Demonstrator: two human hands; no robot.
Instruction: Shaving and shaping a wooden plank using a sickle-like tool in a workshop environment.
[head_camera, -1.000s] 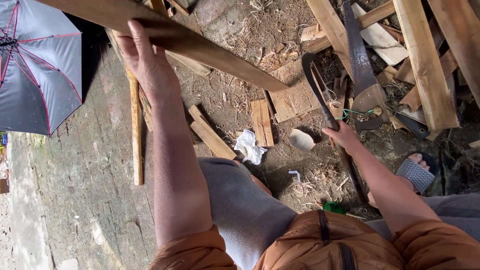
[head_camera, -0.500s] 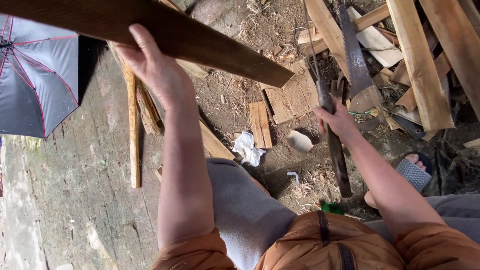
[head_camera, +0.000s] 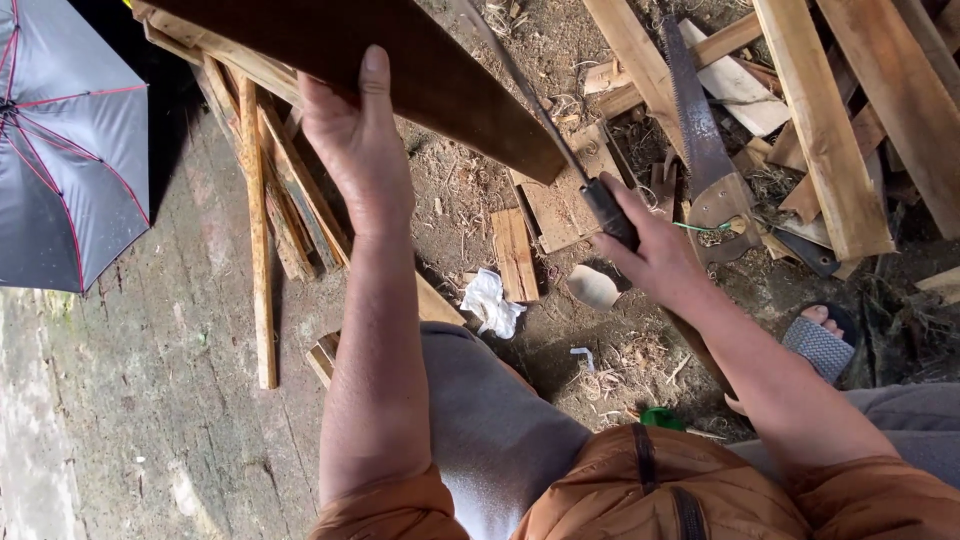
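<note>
Your left hand (head_camera: 355, 160) is clamped on the dark plank (head_camera: 400, 60), holding it up over the ground so its end hangs free. Your right hand (head_camera: 655, 255) is closed round a black-handled tool (head_camera: 608, 210); its thin blade looks pressed along the plank's edge. The plank's far end is cut off at the top.

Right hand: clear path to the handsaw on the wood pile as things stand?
Probably not right now: the right hand is closed on a dark-handled tool. The handsaw lies uncovered just beyond it, nothing between them.
</note>
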